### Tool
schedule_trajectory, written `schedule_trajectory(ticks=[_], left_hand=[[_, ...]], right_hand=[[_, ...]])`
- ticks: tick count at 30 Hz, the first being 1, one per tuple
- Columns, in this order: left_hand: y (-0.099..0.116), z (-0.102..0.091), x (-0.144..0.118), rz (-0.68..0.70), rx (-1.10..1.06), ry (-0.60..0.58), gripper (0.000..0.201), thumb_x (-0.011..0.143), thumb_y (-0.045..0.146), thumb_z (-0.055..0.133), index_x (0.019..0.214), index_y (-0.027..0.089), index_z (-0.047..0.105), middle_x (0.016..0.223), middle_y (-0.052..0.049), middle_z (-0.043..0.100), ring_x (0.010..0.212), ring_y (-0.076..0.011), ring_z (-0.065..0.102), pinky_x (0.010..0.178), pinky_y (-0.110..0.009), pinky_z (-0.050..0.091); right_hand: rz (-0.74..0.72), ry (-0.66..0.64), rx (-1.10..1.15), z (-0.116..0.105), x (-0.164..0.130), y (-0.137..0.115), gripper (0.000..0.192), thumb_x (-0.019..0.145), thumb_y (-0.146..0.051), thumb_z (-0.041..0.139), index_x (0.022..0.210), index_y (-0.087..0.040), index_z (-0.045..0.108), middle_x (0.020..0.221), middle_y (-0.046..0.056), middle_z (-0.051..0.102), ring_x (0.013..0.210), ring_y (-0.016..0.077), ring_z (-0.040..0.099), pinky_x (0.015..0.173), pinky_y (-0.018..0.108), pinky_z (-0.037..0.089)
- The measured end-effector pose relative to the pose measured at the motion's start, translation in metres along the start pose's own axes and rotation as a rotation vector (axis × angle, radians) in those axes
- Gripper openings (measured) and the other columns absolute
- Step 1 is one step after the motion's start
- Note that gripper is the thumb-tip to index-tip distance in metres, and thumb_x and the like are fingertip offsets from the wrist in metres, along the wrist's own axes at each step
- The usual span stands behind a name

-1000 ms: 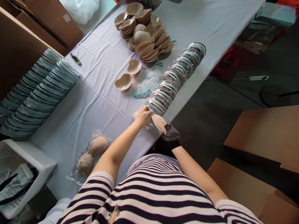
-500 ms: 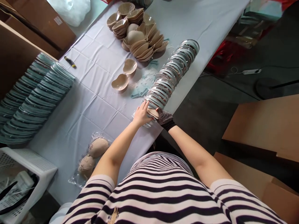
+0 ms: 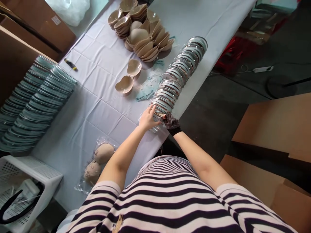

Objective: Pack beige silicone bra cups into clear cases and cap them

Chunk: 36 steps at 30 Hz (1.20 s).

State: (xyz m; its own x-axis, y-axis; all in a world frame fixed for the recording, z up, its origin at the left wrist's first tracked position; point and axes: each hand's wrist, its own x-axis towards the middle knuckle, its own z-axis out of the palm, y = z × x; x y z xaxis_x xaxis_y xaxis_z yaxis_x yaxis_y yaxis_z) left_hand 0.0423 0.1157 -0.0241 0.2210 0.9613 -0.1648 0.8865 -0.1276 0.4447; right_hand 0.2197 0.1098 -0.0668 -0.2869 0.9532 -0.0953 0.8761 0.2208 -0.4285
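Note:
My bare left hand (image 3: 147, 119) lies against the near end of a long row of round, clear, silver-rimmed cases (image 3: 167, 94), fingers stretched out and thumb apart. Opposite it, my right hand (image 3: 172, 124), in a dark dotted fingerless glove, is closed at the same end. A thin edge of a beige bra cup (image 3: 159, 115) shows between the hands, by my right fingertips; the rest is hidden among the cases. Left of the row lies a pair of joined, shiny beige bra cups (image 3: 124, 84), beside printed "beauty" packets (image 3: 148, 85).
Stacked beige cups (image 3: 141, 35) are heaped at the back. A bagged cup pair (image 3: 104, 153) lies near my left forearm. Clear cases in rows (image 3: 39, 103), a cutter (image 3: 71, 64) and a white basket (image 3: 46, 171) are left. Cardboard boxes (image 3: 274, 126) stand right of the table.
The beige cup between my hands showed broadly before; only a thin edge shows now, down among the cases. My hands have barely moved, and the view has shifted slightly.

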Motion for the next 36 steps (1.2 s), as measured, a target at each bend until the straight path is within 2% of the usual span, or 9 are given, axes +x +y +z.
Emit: schedule_trajectory(ticks=[4, 11, 18, 20, 24, 26, 29, 31, 36], left_hand=[[-0.003, 0.002, 0.0, -0.004, -0.006, 0.017, 0.107, 0.067, 0.044, 0.083, 0.156, 0.025, 0.026, 0.163, -0.015, 0.026, 0.149, -0.0338, 0.03, 0.119, -0.045, 0.033], [-0.003, 0.002, -0.001, -0.003, -0.001, 0.011, 0.104, 0.069, 0.048, 0.081, 0.156, 0.024, 0.028, 0.162, -0.016, 0.027, 0.148, -0.0344, 0.03, 0.118, -0.046, 0.034], [-0.002, 0.002, 0.001, -0.001, 0.012, -0.002, 0.105, 0.07, 0.047, 0.08, 0.156, 0.022, 0.027, 0.163, -0.017, 0.024, 0.149, -0.0342, 0.028, 0.119, -0.046, 0.032], [-0.003, 0.003, 0.001, -0.004, 0.009, 0.0, 0.105, 0.069, 0.047, 0.081, 0.156, 0.023, 0.026, 0.164, -0.016, 0.024, 0.149, -0.0342, 0.028, 0.118, -0.046, 0.033], [-0.003, 0.005, 0.002, 0.002, 0.01, 0.013, 0.105, 0.069, 0.049, 0.08, 0.156, 0.025, 0.027, 0.163, -0.015, 0.025, 0.149, -0.0347, 0.027, 0.119, -0.047, 0.031], [-0.002, 0.006, 0.002, -0.005, 0.009, 0.018, 0.105, 0.069, 0.048, 0.08, 0.156, 0.024, 0.027, 0.163, -0.016, 0.024, 0.149, -0.0356, 0.027, 0.12, -0.047, 0.03], [0.001, 0.005, 0.0, 0.005, 0.003, 0.04, 0.1, 0.069, 0.046, 0.081, 0.153, 0.027, 0.031, 0.163, -0.014, 0.025, 0.149, -0.0363, 0.028, 0.118, -0.049, 0.031], [0.003, 0.005, -0.003, 0.053, 0.008, 0.078, 0.084, 0.071, 0.043, 0.081, 0.145, 0.03, 0.043, 0.159, -0.011, 0.031, 0.146, -0.0338, 0.032, 0.117, -0.05, 0.032], [0.004, 0.005, -0.006, 0.123, 0.001, 0.159, 0.049, 0.075, 0.038, 0.08, 0.119, 0.026, 0.061, 0.134, -0.01, 0.053, 0.132, -0.0277, 0.046, 0.114, -0.043, 0.036]], right_hand=[[0.022, -0.035, -0.009, -0.004, 0.003, -0.005, 0.039, 0.104, -0.032, 0.034, 0.121, -0.016, 0.065, 0.121, 0.014, 0.069, 0.107, 0.0216, 0.065, 0.087, 0.026, 0.044], [0.253, -0.18, -0.037, -0.009, -0.006, -0.001, 0.041, 0.102, -0.038, 0.038, 0.13, -0.016, 0.059, 0.109, 0.013, 0.074, 0.092, 0.0233, 0.069, 0.076, 0.028, 0.045], [0.199, -0.217, 0.011, -0.007, 0.005, -0.006, 0.035, 0.1, -0.035, 0.042, 0.117, -0.017, 0.067, 0.111, 0.015, 0.073, 0.101, 0.0274, 0.069, 0.085, 0.033, 0.049], [0.219, -0.221, 0.114, -0.009, 0.005, -0.006, 0.03, 0.098, -0.03, 0.045, 0.114, -0.018, 0.068, 0.11, 0.013, 0.073, 0.098, 0.0248, 0.069, 0.084, 0.032, 0.051], [0.279, -0.279, 0.503, -0.013, 0.0, 0.002, 0.031, 0.097, -0.031, 0.044, 0.121, -0.02, 0.062, 0.1, 0.005, 0.074, 0.067, 0.0143, 0.068, 0.066, 0.025, 0.054], [0.268, -0.3, 0.574, -0.016, 0.001, 0.006, 0.032, 0.097, -0.034, 0.045, 0.117, -0.019, 0.065, 0.095, 0.004, 0.074, 0.061, 0.0132, 0.065, 0.063, 0.024, 0.053], [0.208, -0.306, 0.433, -0.021, 0.013, 0.007, 0.029, 0.095, -0.033, 0.049, 0.106, -0.018, 0.071, 0.099, 0.005, 0.075, 0.082, 0.0171, 0.069, 0.074, 0.025, 0.054], [0.161, -0.357, 0.251, -0.023, 0.023, 0.002, 0.025, 0.093, -0.031, 0.054, 0.101, -0.019, 0.074, 0.104, 0.007, 0.075, 0.096, 0.0204, 0.069, 0.083, 0.028, 0.052], [0.08, -0.456, 0.121, -0.024, 0.035, -0.005, 0.014, 0.082, -0.024, 0.068, 0.091, -0.017, 0.076, 0.099, 0.013, 0.075, 0.095, 0.0234, 0.069, 0.089, 0.031, 0.051]])
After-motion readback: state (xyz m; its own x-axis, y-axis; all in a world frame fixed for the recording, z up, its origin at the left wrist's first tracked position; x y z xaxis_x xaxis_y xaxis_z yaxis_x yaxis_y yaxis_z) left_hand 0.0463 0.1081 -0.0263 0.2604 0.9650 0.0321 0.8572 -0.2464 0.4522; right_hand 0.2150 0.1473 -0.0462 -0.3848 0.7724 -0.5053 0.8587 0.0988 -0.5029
